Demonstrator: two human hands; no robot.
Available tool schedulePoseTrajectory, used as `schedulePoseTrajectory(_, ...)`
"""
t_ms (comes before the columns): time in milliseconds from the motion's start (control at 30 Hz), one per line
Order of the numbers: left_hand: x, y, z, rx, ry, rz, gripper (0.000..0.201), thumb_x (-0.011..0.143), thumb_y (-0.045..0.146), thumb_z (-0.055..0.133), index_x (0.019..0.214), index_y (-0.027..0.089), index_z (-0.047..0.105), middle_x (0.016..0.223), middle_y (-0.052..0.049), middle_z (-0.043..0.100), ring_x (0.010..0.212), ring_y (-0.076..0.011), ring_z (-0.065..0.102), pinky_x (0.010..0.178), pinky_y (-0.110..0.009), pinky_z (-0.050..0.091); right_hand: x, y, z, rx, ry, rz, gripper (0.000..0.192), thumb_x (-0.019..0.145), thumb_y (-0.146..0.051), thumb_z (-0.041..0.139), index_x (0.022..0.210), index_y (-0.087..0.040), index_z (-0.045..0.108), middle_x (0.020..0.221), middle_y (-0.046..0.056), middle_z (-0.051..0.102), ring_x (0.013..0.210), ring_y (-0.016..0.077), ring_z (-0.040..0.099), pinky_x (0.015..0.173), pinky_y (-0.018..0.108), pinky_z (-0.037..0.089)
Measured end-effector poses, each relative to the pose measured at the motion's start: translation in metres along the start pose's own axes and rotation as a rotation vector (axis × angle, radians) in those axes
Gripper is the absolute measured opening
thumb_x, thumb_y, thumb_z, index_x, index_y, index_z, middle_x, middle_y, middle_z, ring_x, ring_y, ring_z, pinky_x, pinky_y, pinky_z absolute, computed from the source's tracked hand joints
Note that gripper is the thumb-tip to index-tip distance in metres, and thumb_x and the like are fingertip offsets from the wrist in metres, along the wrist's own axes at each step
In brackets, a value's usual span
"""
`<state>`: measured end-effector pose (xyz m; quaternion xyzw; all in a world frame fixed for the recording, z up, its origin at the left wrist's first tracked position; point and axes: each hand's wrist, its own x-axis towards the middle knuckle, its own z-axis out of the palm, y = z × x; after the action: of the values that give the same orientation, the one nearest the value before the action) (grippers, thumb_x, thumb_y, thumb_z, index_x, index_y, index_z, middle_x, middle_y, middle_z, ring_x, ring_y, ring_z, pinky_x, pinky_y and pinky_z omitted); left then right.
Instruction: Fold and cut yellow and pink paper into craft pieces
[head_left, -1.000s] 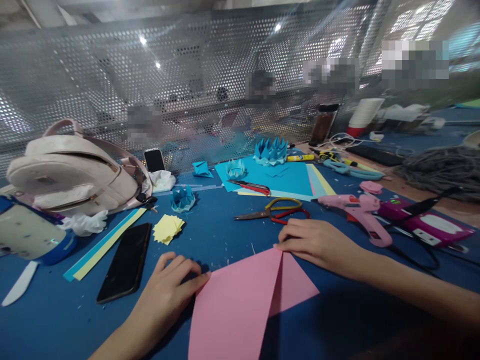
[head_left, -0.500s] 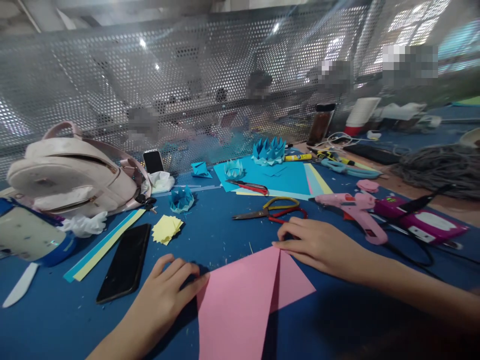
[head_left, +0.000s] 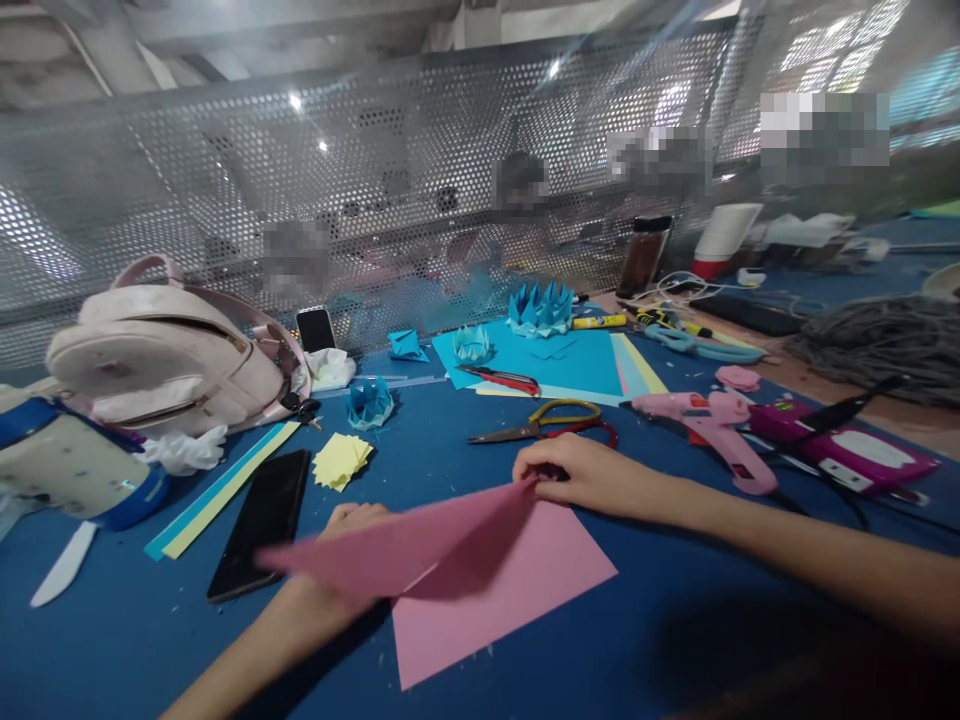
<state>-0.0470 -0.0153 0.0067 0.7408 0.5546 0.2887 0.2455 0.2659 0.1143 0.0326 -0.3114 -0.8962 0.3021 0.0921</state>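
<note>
A sheet of pink paper [head_left: 510, 590] lies on the blue table in front of me, with one flap raised and slanting to the left. My right hand [head_left: 562, 468] pinches the paper at its far edge, thumb and fingers pressed together. Behind the raised flap is my left hand [head_left: 360, 514]; only its knuckles and wrist show, and its fingers are hidden. Just beyond my right hand lie scissors [head_left: 544, 424] with yellow and red handles. A pink glue gun [head_left: 712, 420] rests to the right.
Folded blue paper flowers [head_left: 541, 310], blue sheets [head_left: 592, 360] and a red cutter [head_left: 510, 382] lie farther back. On the left are a dark phone [head_left: 262, 525], yellow paper pieces [head_left: 342, 460], paper strips [head_left: 225, 490] and a pale backpack [head_left: 165, 350]. A perforated metal screen [head_left: 420, 200] stands behind.
The paper's near part has been lifted and swung up to the left, now covering most of my left hand. My right hand has shifted slightly left along the far edge.
</note>
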Motion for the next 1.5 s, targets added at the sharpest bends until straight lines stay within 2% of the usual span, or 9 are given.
schedulePoseTrajectory(100, -0.002, 0.000, 0.000, -0.310, -0.010, -0.207, 0.039, 0.073, 0.040, 0.073, 0.107, 0.018, 0.070, 0.107, -0.011, 0.072, 0.097, -0.0286, 0.066, 0.081, -0.035, 0.054, 0.000, -0.002, -0.005, 0.136, -0.063, 0.012, 0.010, 0.083, -0.026, 0.058, 0.080, -0.017, 0.063, 0.072, -0.001, 0.057, 0.066, 0.0141, 0.051, 0.057, 0.023, 0.032)
schedulePoseTrajectory(267, 0.008, 0.012, -0.006, -0.779, -0.096, -0.280, 0.057, 0.064, 0.050, 0.084, 0.108, 0.017, 0.068, 0.107, -0.012, 0.073, 0.104, -0.0331, 0.066, 0.088, -0.040, 0.052, -0.006, -0.007, -0.013, 0.180, -0.144, 0.058, 0.022, 0.079, -0.034, 0.064, 0.069, -0.017, 0.053, 0.067, -0.003, 0.040, 0.064, 0.0123, 0.040, 0.056, 0.024, 0.027)
schedulePoseTrajectory(400, 0.020, 0.022, -0.006, -1.179, -0.021, -0.273, 0.072, 0.072, 0.076, 0.061, 0.117, 0.020, 0.067, 0.125, -0.012, 0.066, 0.122, -0.0375, 0.055, 0.098, -0.046, 0.046, -0.011, -0.009, -0.017, 0.168, -0.213, 0.112, 0.019, 0.077, -0.032, 0.063, 0.073, -0.018, 0.052, 0.069, -0.004, 0.039, 0.065, 0.0122, 0.040, 0.055, 0.024, 0.026)
schedulePoseTrajectory(467, 0.026, 0.026, -0.005, -1.278, 0.010, -0.260, 0.069, 0.077, 0.074, 0.058, 0.123, 0.023, 0.065, 0.134, -0.009, 0.060, 0.128, -0.0369, 0.049, 0.100, -0.045, 0.045, -0.013, -0.011, -0.019, 0.133, -0.256, 0.135, 0.016, 0.076, -0.031, 0.062, 0.074, -0.018, 0.052, 0.069, -0.004, 0.041, 0.065, 0.0120, 0.041, 0.055, 0.024, 0.026)
schedulePoseTrajectory(567, 0.035, 0.030, 0.000, -1.259, 0.058, -0.268, 0.059, 0.083, 0.047, 0.070, 0.136, 0.025, 0.054, 0.143, -0.010, 0.052, 0.127, -0.0347, 0.051, 0.096, -0.041, 0.050, -0.015, -0.016, -0.022, 0.062, -0.306, 0.139, 0.015, 0.074, -0.027, 0.063, 0.071, -0.018, 0.051, 0.068, -0.004, 0.042, 0.065, 0.0120, 0.042, 0.055, 0.024, 0.026)
schedulePoseTrajectory(667, 0.042, 0.030, 0.008, -1.249, 0.094, -0.306, 0.056, 0.088, 0.032, 0.067, 0.140, 0.021, 0.049, 0.142, -0.014, 0.052, 0.122, -0.0323, 0.056, 0.090, -0.038, 0.054, -0.014, -0.024, -0.025, 0.032, -0.336, 0.121, 0.019, 0.072, -0.029, 0.066, 0.069, -0.018, 0.050, 0.070, -0.003, 0.045, 0.069, 0.0132, 0.044, 0.057, 0.024, 0.028)
schedulePoseTrajectory(900, 0.047, 0.033, 0.029, -1.377, 0.128, -0.298, 0.042, 0.095, 0.029, 0.058, 0.134, 0.014, 0.053, 0.138, -0.015, 0.056, 0.122, -0.0282, 0.057, 0.094, -0.035, 0.053, 0.007, -0.032, -0.006, 0.313, -0.213, 0.059, 0.036, 0.085, -0.049, 0.053, 0.071, -0.015, 0.052, 0.069, -0.003, 0.039, 0.062, 0.0107, 0.035, 0.053, 0.023, 0.023)
schedulePoseTrajectory(1067, 0.043, 0.039, 0.039, -1.439, 0.161, -0.339, 0.044, 0.094, 0.030, 0.060, 0.135, 0.016, 0.053, 0.140, -0.013, 0.055, 0.130, -0.0286, 0.050, 0.098, -0.035, 0.051, 0.018, -0.036, 0.011, 0.568, -0.072, 0.132, 0.044, 0.083, -0.054, 0.054, 0.064, -0.014, 0.052, 0.062, -0.003, 0.039, 0.055, 0.0090, 0.032, 0.050, 0.023, 0.023)
schedulePoseTrajectory(1500, 0.052, 0.030, 0.027, -1.244, 0.272, -0.387, 0.037, 0.090, 0.041, 0.064, 0.110, 0.011, 0.069, 0.116, -0.017, 0.070, 0.109, -0.0280, 0.066, 0.089, -0.033, 0.053, 0.017, -0.028, 0.011, 0.396, -0.094, 0.107, 0.040, 0.086, -0.043, 0.050, 0.058, -0.019, 0.033, 0.059, -0.005, 0.024, 0.053, 0.0083, 0.021, 0.048, 0.027, 0.015)
